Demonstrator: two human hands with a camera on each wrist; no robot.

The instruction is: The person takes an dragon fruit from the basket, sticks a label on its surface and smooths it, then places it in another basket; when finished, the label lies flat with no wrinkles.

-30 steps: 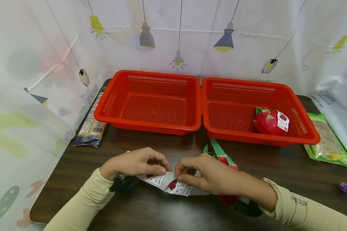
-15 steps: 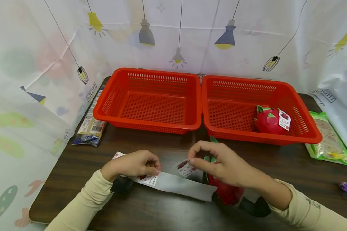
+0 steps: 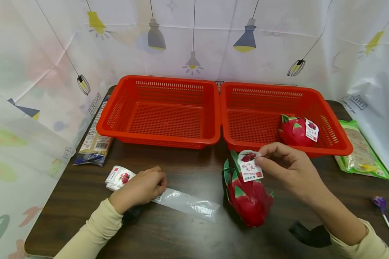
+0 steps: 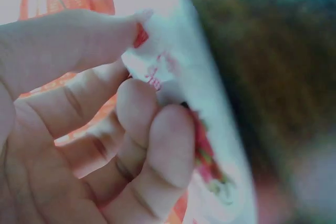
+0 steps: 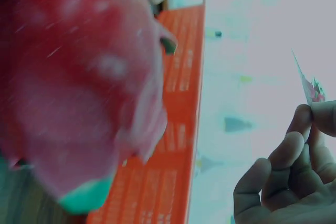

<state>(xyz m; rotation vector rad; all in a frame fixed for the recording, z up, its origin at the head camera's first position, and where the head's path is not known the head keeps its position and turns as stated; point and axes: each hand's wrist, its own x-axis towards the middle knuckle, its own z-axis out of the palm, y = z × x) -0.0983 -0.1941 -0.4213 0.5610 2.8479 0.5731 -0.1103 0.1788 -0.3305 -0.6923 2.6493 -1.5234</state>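
With thumb and fingertips, my right hand [image 3: 293, 172] pinches a peeled label sticker [image 3: 250, 169] printed with a red fruit. The sticker hangs over a dragon fruit [image 3: 249, 201] on the table; whether they touch I cannot tell. In the right wrist view, the dragon fruit [image 5: 84, 77] looms large, and the sticker [image 5: 310, 90] shows edge-on. My left hand [image 3: 141, 189] grips a strip of stickers [image 3: 120, 176], whose bare backing [image 3: 189, 205] stretches right toward the fruit. The left wrist view shows the printed strip [image 4: 152, 66] at the thumb and fingertips.
Two red baskets stand side by side at the back, the left basket [image 3: 159, 142] and the right basket [image 3: 246, 145]. Another labelled dragon fruit [image 3: 295, 133] lies in the right one. Packets [image 3: 94, 144] [image 3: 363, 151] flank the baskets, and a lollipop [image 3: 380, 205] lies far right.
My right hand has peeled a sticker off the strip and carried it right, over the dragon fruit. My left hand has shifted slightly left with the strip. The fruit is now more exposed.
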